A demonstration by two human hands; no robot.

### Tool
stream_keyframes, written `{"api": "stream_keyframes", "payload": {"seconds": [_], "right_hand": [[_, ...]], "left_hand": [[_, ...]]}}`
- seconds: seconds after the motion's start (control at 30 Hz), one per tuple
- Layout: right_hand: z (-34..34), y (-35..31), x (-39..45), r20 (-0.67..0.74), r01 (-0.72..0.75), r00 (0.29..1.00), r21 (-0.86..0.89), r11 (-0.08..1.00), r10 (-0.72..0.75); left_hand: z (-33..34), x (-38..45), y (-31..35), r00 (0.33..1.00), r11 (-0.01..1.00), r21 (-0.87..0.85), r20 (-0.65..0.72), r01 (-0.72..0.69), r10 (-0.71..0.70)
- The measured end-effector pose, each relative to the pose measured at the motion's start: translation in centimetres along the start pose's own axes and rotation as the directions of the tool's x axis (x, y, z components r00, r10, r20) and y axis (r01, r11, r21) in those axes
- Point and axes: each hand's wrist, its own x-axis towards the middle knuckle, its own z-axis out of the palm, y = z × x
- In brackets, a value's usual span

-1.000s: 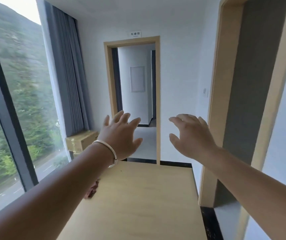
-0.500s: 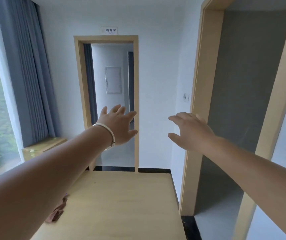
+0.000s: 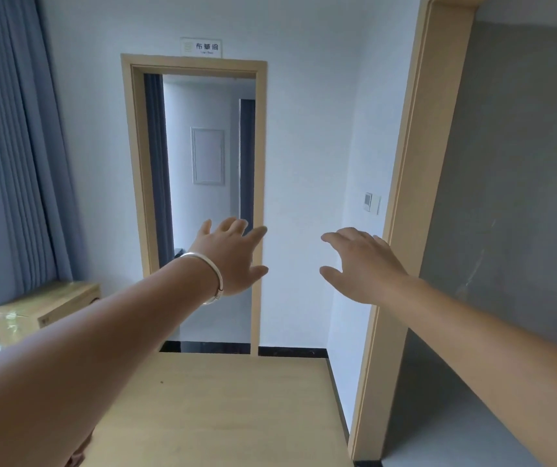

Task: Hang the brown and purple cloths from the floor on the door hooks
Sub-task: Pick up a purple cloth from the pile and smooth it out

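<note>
View has swung right since the earlier frame, window nearly gone; left hand (image 3: 233,257) and right hand (image 3: 364,264) open and empty at centre; only a brownish cloth (image 3: 76,458) scrap at bottom left, nothing hung.

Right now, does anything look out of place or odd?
A crumpled brownish cloth peeks out at the bottom edge, under the left forearm, beside the wooden surface. Both hands, left hand and right hand, are open and empty. No door hooks are visible.
</note>
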Motion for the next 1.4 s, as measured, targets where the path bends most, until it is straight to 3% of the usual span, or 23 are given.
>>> {"api": "stream_keyframes", "payload": {"seconds": [0.4, 0.73, 1.4], "right_hand": [[8.3, 6.4, 12.9, 0.024, -0.006, 1.0, 0.0, 1.0, 0.006], [14.5, 15.6, 26.8, 0.028, 0.018, 0.999, 0.016, 1.0, -0.019], [27.4, 28.2, 45.2, 0.073, -0.031, 0.997, -0.009, 0.999, 0.032]], "left_hand": [[7.5, 13.5, -1.3, 1.0, 1.0, 0.012, -0.01, 0.005, -0.005], [12.7, 29.0, -1.0, 1.0, 0.997, 0.074, -0.006, 0.021, -0.021], [26.9, 53.9, -0.3, 1.0, 0.999, 0.03, 0.015, -0.023, 0.023]]}}
